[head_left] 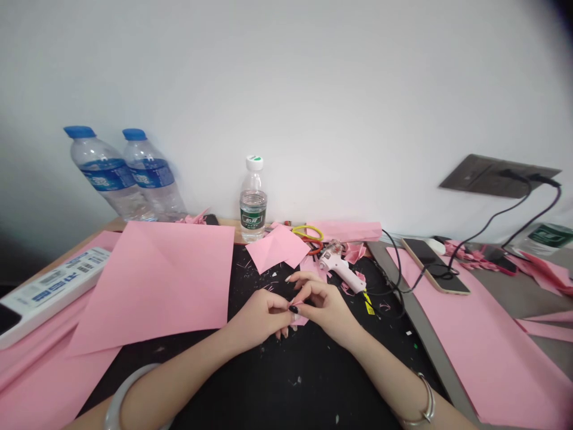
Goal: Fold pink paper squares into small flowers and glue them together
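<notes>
Over the middle of the black work surface, my left hand (264, 316) and my right hand (324, 307) meet at a small folded piece of pink paper (299, 321). Both hands pinch it between thumb and fingers, and they hide most of it. Just beyond the fingers lie small square sheets of pink paper (276, 246). A white glue gun (342, 269) rests behind my right hand, with a yellow tag on its cord. To the left of my left hand is a large pink sheet (161, 280).
A small water bottle (253, 203) stands by the wall, with two large blue-capped bottles (105, 173) further left. On the left lies a long white box (54, 292). At right, a phone (436, 266) rests on a pink strip (487, 334), and black cables run to a wall socket (492, 175).
</notes>
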The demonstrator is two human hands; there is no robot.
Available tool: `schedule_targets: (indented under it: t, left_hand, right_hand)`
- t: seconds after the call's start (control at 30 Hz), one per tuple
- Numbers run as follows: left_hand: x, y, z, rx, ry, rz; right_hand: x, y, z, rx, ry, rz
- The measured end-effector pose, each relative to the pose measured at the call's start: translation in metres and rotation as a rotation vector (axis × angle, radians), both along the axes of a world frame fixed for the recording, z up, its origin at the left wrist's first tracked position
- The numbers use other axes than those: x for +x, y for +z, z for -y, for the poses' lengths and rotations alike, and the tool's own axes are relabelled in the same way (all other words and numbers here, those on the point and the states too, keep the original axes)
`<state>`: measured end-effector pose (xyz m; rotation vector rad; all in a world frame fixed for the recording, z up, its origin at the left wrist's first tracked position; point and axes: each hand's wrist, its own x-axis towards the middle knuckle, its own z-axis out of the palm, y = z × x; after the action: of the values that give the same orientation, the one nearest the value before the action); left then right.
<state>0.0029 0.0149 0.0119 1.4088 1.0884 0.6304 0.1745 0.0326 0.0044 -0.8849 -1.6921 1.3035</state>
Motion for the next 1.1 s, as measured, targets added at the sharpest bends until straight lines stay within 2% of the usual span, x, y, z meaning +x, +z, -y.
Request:
schedule_targets:
  t: [0.1,0.27,0.47,0.7,0.93,1.1]
  left_hand:
    - [0.001,0.0,0.0,0.012,-0.002,-0.01]
    - [0.0,0.001,0.002,-0.043,-0.041,0.06]
    - [0.0,-0.001,0.0,-0.118,-0.06,0.141]
    - [-0.005,-0.005,-0.003,-0.189,-0.009,0.276]
    - [-0.006,-0.008,-0.003,-0.221,-0.023,0.31]
    - [-0.005,-0.004,-0.003,-0.191,-0.039,0.286]
  right_hand:
    - [0.0,-0.002,-0.001,-0.046,0.012,-0.019]
    - [0.002,-0.001,0.0,-0.024,0.064,0.012]
    - [0.001,0.002,0.001,0.137,0.042,0.065]
    - [0.005,0.011,0.0,0.32,0.089,0.151]
    - [0.008,0.009,0.001,0.313,0.105,0.14]
    - [0.006,0.01,0.0,0.255,0.097,0.104]
